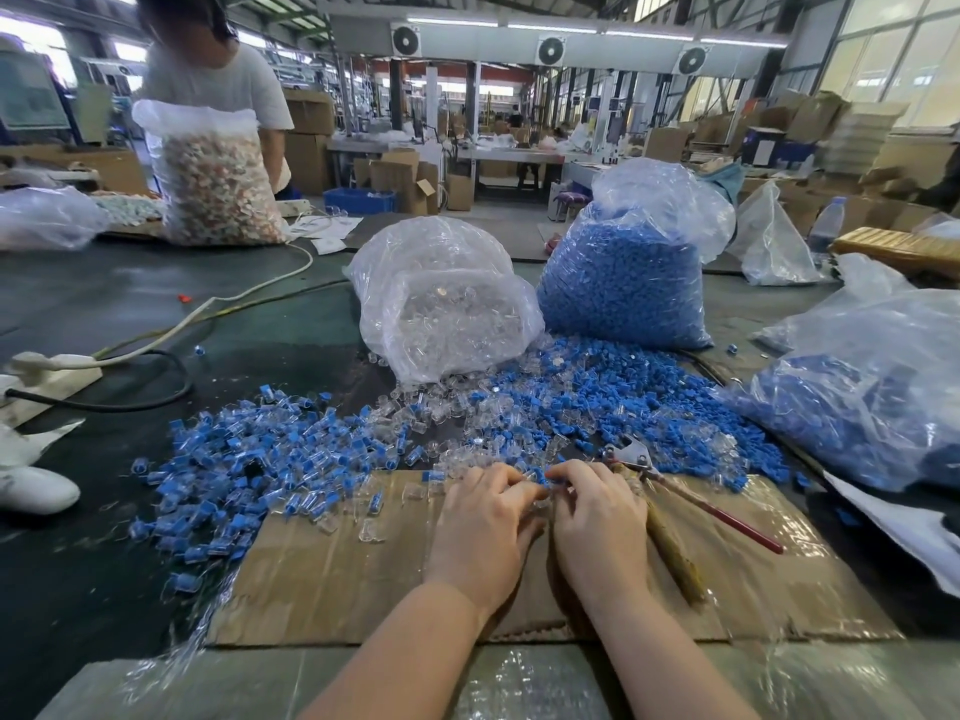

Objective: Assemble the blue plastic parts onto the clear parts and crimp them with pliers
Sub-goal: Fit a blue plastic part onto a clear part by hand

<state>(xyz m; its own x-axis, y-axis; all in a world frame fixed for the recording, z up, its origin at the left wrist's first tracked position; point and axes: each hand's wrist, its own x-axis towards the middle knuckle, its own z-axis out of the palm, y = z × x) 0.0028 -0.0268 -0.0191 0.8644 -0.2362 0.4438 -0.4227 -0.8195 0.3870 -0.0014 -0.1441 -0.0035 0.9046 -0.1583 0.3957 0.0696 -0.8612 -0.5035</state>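
Both hands meet over the cardboard: your left hand (480,527) and right hand (597,517) pinch one blue part (540,478) between fingertips, likely seating it, while the pliers (644,462) lie just right, within reach for crimping.

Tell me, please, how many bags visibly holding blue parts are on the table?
2: one upright bag of blue parts behind the loose pile, another bag lying at the right edge. Others may be hidden.
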